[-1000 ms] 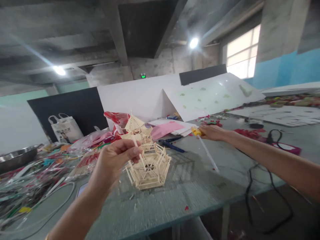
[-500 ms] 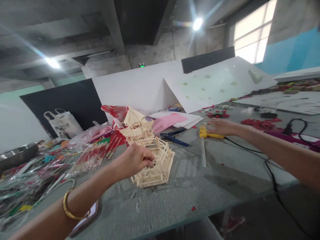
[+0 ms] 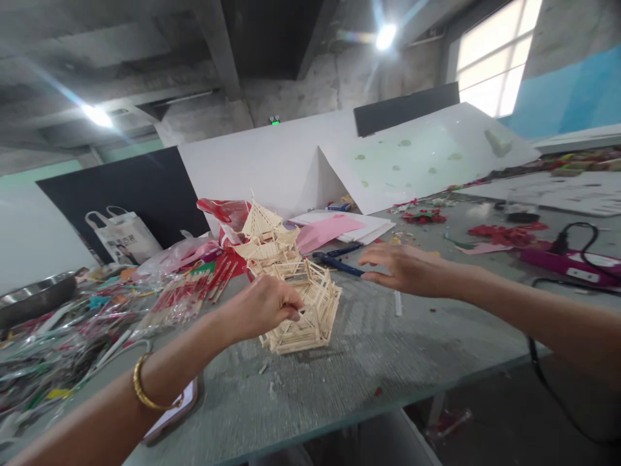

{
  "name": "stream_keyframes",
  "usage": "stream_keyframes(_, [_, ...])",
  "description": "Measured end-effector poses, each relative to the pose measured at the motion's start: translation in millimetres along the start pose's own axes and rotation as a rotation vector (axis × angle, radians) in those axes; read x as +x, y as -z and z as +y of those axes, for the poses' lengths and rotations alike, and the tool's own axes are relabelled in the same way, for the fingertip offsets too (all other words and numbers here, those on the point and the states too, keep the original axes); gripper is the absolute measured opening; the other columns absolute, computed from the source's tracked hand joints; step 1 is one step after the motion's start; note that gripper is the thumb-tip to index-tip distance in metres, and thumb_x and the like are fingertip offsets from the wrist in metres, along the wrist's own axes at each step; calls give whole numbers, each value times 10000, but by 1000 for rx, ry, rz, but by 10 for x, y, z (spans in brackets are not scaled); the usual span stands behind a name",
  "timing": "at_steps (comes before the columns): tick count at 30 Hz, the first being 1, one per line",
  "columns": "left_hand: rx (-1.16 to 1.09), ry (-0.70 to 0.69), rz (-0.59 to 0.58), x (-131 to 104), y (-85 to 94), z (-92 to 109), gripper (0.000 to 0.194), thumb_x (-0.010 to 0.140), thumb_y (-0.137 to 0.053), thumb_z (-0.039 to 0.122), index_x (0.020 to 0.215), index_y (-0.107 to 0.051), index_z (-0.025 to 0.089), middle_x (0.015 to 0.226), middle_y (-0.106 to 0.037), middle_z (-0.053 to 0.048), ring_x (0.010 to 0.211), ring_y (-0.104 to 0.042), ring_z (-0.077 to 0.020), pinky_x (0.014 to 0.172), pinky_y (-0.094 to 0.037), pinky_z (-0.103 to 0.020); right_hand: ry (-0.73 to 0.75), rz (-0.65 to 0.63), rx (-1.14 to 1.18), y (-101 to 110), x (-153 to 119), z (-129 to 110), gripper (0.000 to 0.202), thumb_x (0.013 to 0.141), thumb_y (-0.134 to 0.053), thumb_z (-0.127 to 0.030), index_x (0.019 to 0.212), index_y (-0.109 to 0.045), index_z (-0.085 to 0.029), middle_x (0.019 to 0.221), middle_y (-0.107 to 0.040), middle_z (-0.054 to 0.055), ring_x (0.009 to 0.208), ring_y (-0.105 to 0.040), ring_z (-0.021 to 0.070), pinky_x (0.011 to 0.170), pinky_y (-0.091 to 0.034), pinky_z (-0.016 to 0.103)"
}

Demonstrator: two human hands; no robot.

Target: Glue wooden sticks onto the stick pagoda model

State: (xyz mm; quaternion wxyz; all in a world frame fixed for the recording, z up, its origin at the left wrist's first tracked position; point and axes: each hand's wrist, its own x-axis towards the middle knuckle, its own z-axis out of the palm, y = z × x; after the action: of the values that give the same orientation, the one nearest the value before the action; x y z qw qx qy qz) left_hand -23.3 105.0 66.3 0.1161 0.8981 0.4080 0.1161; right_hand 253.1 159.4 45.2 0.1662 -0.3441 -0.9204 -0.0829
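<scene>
My left hand (image 3: 264, 304) is over the near part of a model pagoda of thin pale wooden sticks (image 3: 323, 317), with a tiered pointed roof (image 3: 262, 223) behind. Its thumb and forefinger are pinched together at the model; what lies between them is too small to make out. To the right, my right hand (image 3: 400, 266) hovers over the table with fingers apart and nothing in them, close to the dark blue pliers (image 3: 342, 264). Below it, a clear glue stick (image 3: 398, 303) shows. The yellow glue gun is hidden behind the right hand and forearm.
Left are plastic-wrapped sticks (image 3: 182, 294) and a metal bowl (image 3: 36, 294). A phone (image 3: 172, 411) lies under my left forearm. Pink paper (image 3: 330, 232) is behind the pliers. On the right are a purple power strip (image 3: 567, 264) and a black cable (image 3: 543, 372).
My right hand has let go of the yellow glue gun and moved left towards the model, fingers apart. My left hand stays pinched at the model. The view has shifted slightly.
</scene>
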Motion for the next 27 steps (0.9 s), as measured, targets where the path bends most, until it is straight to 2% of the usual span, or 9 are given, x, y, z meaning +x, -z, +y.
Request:
stream_keyframes(9, [8, -30, 2, -13, -10, -46, 166, 732, -531, 156, 710, -695, 162, 630, -656, -3, 584, -537, -98, 581, -358, -198, 128, 68, 25, 15, 71, -276, 260, 867, -445, -297, 997, -603, -136, 972, -616, 109, 889, -572, 209, 776, -439, 335])
stream_keyframes(15, [58, -53, -27, 11, -25, -75, 183, 742, -517, 138, 710, -695, 164, 647, -657, -16, 582, -529, -97, 583, -352, -206, 137, 31, 48, 25, 89, -409, 233, 867, -461, -289, 945, -613, -130, 923, -608, 104, 878, -567, 207, 774, -432, 327])
stream_keyframes(22, [171, -101, -71, 15, -7, -79, 217, 755, -480, 99, 622, -649, 136, 591, -613, -10, 550, -495, -86, 557, -312, -219, 154, -32, 78, 13, 155, -532, 238, 867, -465, -273, 981, -603, -117, 930, -602, 102, 889, -562, 202, 791, -437, 324])
stream_keyframes(27, [232, -143, -85, 38, -9, -91, 206, 752, -488, 83, 603, -623, 127, 578, -600, -10, 535, -476, -79, 542, -296, -214, 162, -31, 72, -33, 206, -592, 232, 861, -472, -265, 981, -603, -115, 941, -605, 102, 907, -567, 206, 805, -436, 329])
